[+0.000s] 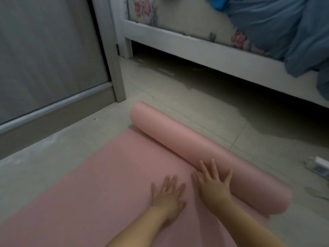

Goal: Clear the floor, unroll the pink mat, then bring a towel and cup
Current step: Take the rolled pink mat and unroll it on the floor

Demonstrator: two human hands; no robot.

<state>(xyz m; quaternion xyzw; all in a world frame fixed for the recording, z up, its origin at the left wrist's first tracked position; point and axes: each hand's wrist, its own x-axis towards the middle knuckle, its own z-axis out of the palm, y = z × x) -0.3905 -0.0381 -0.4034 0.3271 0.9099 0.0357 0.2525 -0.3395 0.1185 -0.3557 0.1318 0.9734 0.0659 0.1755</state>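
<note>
The pink mat [99, 177] lies partly unrolled on the pale tiled floor, its flat part stretching from the lower left toward the middle. Its rolled part [179, 139] runs diagonally from upper left to lower right. My left hand [168, 196] rests flat on the unrolled surface, fingers spread, just short of the roll. My right hand [213, 184] is open with spread fingers pressed against the near side of the roll. Neither hand holds anything. No towel or cup is in view.
A white bed frame [195, 50] with a floral mattress and blue bedding [284, 29] stands at the back right, dark space beneath it. A grey sliding door [49, 59] and its frame fill the left. A white power strip [320, 164] lies at the right edge.
</note>
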